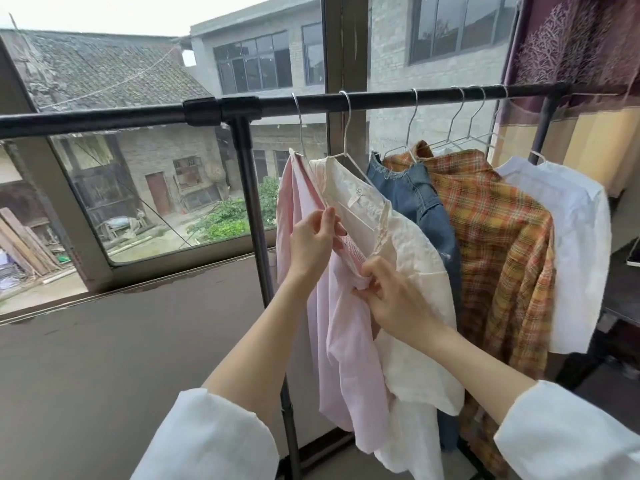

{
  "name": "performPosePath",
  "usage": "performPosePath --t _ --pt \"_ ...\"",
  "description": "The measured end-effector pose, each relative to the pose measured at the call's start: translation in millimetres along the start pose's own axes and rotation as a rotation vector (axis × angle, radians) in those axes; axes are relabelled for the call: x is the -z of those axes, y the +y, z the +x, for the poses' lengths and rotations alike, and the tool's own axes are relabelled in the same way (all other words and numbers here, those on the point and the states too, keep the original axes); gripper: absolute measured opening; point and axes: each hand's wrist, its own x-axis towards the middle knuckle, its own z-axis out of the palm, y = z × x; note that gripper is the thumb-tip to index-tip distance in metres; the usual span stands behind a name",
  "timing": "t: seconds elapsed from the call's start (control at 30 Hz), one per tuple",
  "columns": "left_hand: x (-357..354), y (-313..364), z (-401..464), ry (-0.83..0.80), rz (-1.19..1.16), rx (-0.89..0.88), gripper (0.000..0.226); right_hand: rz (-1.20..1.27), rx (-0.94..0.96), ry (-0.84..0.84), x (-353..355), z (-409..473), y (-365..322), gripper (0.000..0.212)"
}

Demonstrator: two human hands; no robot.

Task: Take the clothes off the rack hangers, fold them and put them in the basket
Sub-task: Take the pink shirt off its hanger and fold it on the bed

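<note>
Left hand [313,242], right hand [391,299] pinch pink shirt [346,358] on hanger [300,126].

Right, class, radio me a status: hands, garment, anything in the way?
Both hands pinching pink shirt placket: left hand upper, right hand lower. Shirt on its hanger. Cream blouse crowds alongside. Basket not in view.
</note>
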Motion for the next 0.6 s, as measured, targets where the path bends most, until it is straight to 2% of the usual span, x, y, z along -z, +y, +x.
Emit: performPosePath --t 0.07,0.2,0.27,0.43,0.6 --pt "-0.8 -3.5 1.0 0.018 0.068 -0.033 0.029 -0.004 0.014 0.047 -1.9 -0.6 -2.3 0.016" --pt "-6.2 -1.7 5.5 0.115 0.120 -0.019 0.032 -0.206 0.294 0.131 -7.2 2.8 -7.6 0.021" --pt "-8.2 -2.7 6.8 0.158 0.117 -0.005 0.034 -0.311 0.369 0.162 -9.8 4.4 -9.4 0.022" --pt "-13.6 3.7 3.3 0.166 0.096 0.025 0.033 -0.396 0.427 0.238 -10.1 -2.3 -8.3 0.034" --pt "-19.4 6.3 0.5 0.148 0.020 0.077 0.034 -0.446 0.443 0.240 -5.9 -7.3 -4.0 0.046"
